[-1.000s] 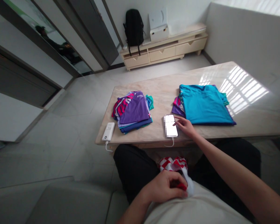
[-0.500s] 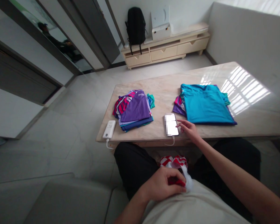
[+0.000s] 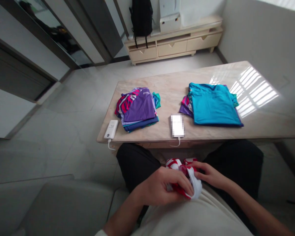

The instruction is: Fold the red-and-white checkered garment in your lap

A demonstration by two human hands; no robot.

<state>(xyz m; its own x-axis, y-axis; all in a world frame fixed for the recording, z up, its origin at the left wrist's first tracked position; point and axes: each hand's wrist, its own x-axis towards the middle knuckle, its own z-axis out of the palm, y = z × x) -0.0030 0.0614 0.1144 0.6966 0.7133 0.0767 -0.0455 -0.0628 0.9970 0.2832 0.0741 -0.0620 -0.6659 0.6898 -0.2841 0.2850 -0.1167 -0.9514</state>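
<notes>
A crumpled red and white garment (image 3: 184, 167) lies in my lap. My left hand (image 3: 159, 188) is closed around its near part, and my right hand (image 3: 208, 175) grips it from the right side. On the marble table (image 3: 167, 95) in front of me lies a phone (image 3: 177, 125) with a lit screen and a cable. Left of it sits a pile of folded shirts with a purple one on top (image 3: 137, 109). To the right of the phone is a second stack topped by a turquoise shirt (image 3: 211, 103).
A white power bank (image 3: 111, 129) with a cable lies at the table's near left corner. A low cream cabinet (image 3: 174, 44) stands by the far wall with a black backpack (image 3: 139, 16) and a white box (image 3: 170, 19) on it. A grey sofa edge (image 3: 51, 209) is at my left.
My right hand left the phone on the table and came down to my lap, where it now grips the red and white garment beside my left hand.
</notes>
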